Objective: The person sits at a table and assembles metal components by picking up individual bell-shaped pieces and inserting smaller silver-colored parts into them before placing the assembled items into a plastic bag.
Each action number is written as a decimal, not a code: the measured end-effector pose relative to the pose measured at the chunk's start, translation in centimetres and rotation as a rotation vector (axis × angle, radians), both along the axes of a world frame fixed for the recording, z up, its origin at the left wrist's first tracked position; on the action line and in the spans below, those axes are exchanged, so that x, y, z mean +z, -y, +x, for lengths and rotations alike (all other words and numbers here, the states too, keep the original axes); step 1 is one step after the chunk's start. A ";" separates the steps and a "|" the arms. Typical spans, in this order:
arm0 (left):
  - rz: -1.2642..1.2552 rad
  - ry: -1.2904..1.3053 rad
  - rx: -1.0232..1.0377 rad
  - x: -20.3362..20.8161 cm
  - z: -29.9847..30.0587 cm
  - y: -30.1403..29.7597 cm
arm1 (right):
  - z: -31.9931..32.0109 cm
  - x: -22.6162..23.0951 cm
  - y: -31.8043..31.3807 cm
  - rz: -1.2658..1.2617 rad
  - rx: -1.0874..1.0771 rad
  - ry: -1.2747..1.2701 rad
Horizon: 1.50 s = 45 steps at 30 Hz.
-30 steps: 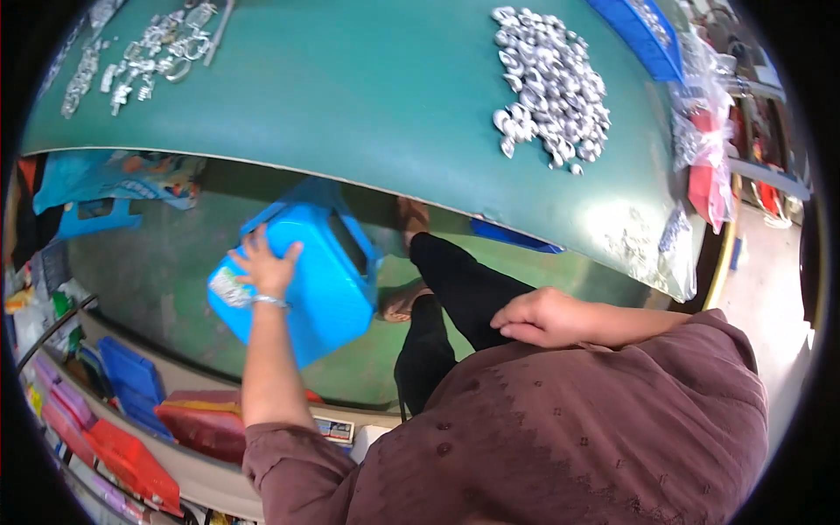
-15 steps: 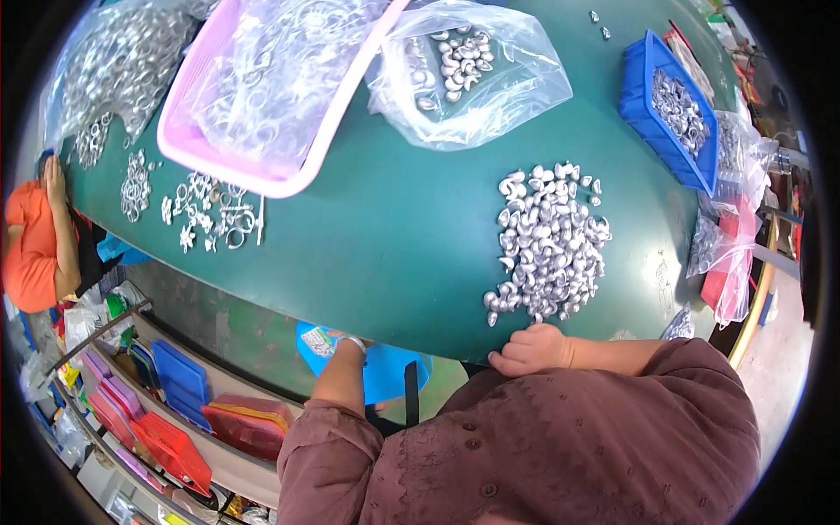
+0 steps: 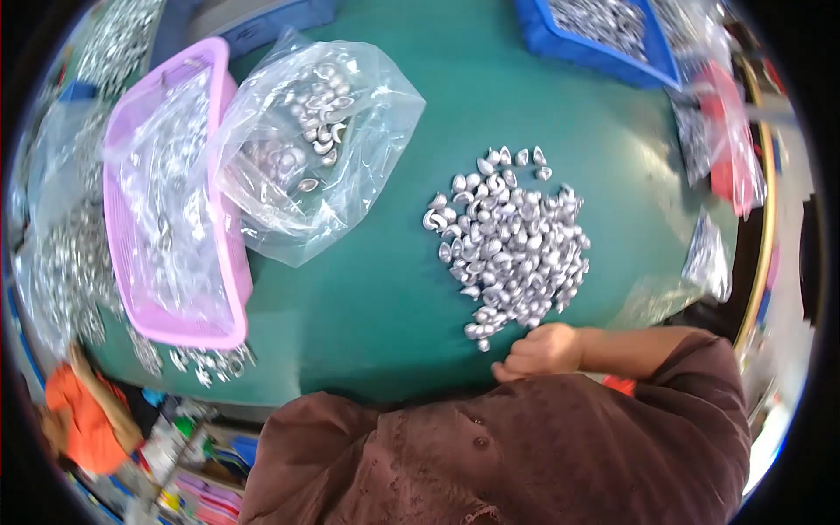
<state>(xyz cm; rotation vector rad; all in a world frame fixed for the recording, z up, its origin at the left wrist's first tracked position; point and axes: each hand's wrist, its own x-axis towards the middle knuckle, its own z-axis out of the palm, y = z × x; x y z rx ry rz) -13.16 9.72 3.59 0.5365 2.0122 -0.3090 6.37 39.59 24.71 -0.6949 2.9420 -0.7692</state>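
Observation:
My right hand rests at the near table edge with its fingers curled closed. Whatever lies inside the fingers, if anything, is hidden. Just beyond the knuckles spreads a heap of small silver metal pieces, rounded and hollow like half shells. My left hand is out of sight; only the brown sleeve on that side shows. Left of the heap, a clear plastic bag lies with its mouth spread, holding more of the silver pieces. It touches a pink basket lined with plastic and filled with metal parts.
A blue tray of silver parts stands at the far right of the green table. Small bags lie along the right edge. Far left are a large bag of parts and loose rings. A person in orange sits beyond.
My view has turned rightward, and the basket and bag appear lower and further left. My left forearm, visible earlier below the table edge, has gone from sight. My right hand stays curled beside the heap.

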 end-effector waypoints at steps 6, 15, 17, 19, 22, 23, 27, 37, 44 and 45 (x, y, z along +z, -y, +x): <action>0.054 0.016 -0.125 -1.3 -4.8 2.4 | 0.2 -0.2 1.1 0.098 -0.097 -0.164; 0.070 0.012 -0.118 -3.9 -7.0 4.5 | -0.3 0.1 1.8 0.114 -0.105 -0.126; 0.074 0.016 -0.110 -4.1 -7.3 4.9 | -0.5 0.1 1.7 0.113 -0.108 -0.117; 0.088 0.019 -0.100 -3.7 -7.7 5.4 | -0.4 0.1 1.6 0.110 -0.111 -0.120; 0.092 0.049 -0.080 -1.5 -7.7 7.4 | -0.3 0.0 1.6 0.120 -0.097 -0.126; 0.095 0.060 -0.069 -0.6 -7.8 8.2 | -0.1 0.1 1.7 0.116 -0.099 -0.122; 0.114 0.095 -0.032 2.9 -8.3 10.2 | 0.4 0.1 1.9 0.118 -0.110 -0.145; 0.247 0.139 0.051 7.2 -11.1 10.6 | 1.1 -0.2 2.3 0.155 -0.146 -0.231; 0.492 0.211 0.066 6.0 -11.9 6.7 | 2.2 0.1 4.0 0.340 -0.344 -0.297; 0.535 0.219 0.083 5.5 -11.6 6.2 | 2.1 -0.1 4.5 0.385 -0.430 -0.318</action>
